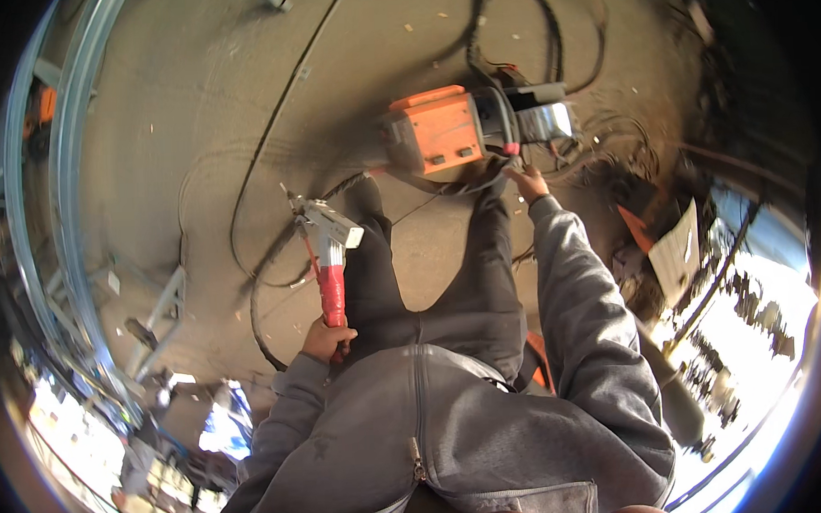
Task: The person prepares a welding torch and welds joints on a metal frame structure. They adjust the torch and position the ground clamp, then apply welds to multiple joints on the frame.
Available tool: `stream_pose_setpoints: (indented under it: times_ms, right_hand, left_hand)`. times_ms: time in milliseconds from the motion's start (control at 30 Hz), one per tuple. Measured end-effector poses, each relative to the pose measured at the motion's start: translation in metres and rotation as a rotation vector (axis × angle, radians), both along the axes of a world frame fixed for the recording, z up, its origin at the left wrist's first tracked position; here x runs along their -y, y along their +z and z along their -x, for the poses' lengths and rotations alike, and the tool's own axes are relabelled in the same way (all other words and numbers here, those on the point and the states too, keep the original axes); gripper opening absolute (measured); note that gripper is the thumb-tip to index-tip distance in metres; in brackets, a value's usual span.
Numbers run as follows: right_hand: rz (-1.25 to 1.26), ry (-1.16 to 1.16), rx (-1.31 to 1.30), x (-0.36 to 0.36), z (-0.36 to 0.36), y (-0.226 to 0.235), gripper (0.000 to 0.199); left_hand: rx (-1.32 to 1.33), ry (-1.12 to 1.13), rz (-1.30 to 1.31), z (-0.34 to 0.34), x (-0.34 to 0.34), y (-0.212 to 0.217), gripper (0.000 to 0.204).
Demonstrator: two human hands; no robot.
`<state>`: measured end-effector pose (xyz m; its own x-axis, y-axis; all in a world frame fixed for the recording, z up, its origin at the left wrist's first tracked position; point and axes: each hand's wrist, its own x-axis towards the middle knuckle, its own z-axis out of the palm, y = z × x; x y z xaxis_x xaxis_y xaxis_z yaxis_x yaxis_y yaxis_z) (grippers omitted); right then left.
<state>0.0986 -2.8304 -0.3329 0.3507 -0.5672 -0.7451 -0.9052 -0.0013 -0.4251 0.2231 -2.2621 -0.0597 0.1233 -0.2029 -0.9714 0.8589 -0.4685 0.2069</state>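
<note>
While the left hand (329, 339) is clamped around a pistol-shaped tool (330, 252), its fingers wrap the lower end of the red handle (333, 300), with the thumb lying across it. The tool is held up in front of the left thigh, tilted slightly, its head uppermost. That head (331, 223) is boxy and pale grey, with a flat, light end turned to the right and a darker, thinner tip pointing to the upper left. Below it comes a silvery, ridged neck, then the red covering, which looks like wrapped tape. A narrow red strip (312, 254) runs beside the neck on its left.

The right hand (529, 184) reaches out to a dark cable (467, 190) just below an orange machine (438, 129). Its fingers are curled at the cable, but I cannot tell whether they are closed on it. The machine stands on the floor (154, 157) beyond the person's feet; its casing is angular, slightly blurred, with two small dark blocks on the near side. At its right is a shiny silver part (547, 121), and a small red piece (512, 150) sits near the right hand.
</note>
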Motion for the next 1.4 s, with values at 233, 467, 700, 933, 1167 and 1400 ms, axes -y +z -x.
stream_pose_setpoints:
  times_ms: [233,467,700,933,1167,1400]
  right_hand:
    - [-0.169,0.023,0.174,0.093,-0.12,-0.084,0.061]
    - [-0.524,-0.136,0.014,0.088,-0.16,-0.055,0.022]
    - [-0.33,-0.149,-0.067,0.055,-0.169,-0.033,0.025]
    - [-0.305,-0.059,0.011,-0.012,-0.167,0.046,0.018]
    - [-0.227,-0.083,-0.033,-0.108,-0.171,0.179,0.022]
    - [-0.497,-0.052,0.0,-0.178,-0.184,0.225,0.006]
  left_hand:
    - [-0.033,0.134,-0.214,0.052,0.082,-0.012,0.028]
    - [-0.031,0.37,-0.226,0.078,0.117,-0.043,0.028]
    - [-0.004,0.726,-0.136,0.083,0.089,-0.033,0.026]
    - [0.086,0.882,-0.241,0.067,-0.02,0.02,0.022]
    - [0.489,1.085,-0.357,0.045,-0.181,0.131,0.009]
    - [1.084,1.259,-0.675,0.099,-0.27,0.292,0.023]
